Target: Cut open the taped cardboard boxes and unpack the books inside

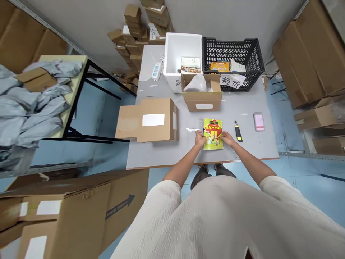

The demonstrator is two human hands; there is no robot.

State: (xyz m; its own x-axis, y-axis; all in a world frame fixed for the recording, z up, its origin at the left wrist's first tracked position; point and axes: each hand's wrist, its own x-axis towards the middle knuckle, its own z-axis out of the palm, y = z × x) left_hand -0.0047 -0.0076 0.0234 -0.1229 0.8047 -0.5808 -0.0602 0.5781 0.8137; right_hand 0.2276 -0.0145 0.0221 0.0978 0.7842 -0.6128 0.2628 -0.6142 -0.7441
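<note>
Grey worktop (159,154) against a pale wall (221,18), over a blue floor (309,180). Near the front edge: book (212,133), green cover upward, between left grip (199,139), clamped on its left side, and right grip (228,139), clamped on its right. To the right: cutter (238,131), then pink item (259,122), blurred. Behind the book: open box (204,101), in front of white tub (169,77) and black crate (252,83), both with books inside. At left: large box (153,126); farther back, power strip (156,72). Beyond: stacked cartons (132,32). Far left: cream worktop (72,97), under grey parcels (29,104).
</note>
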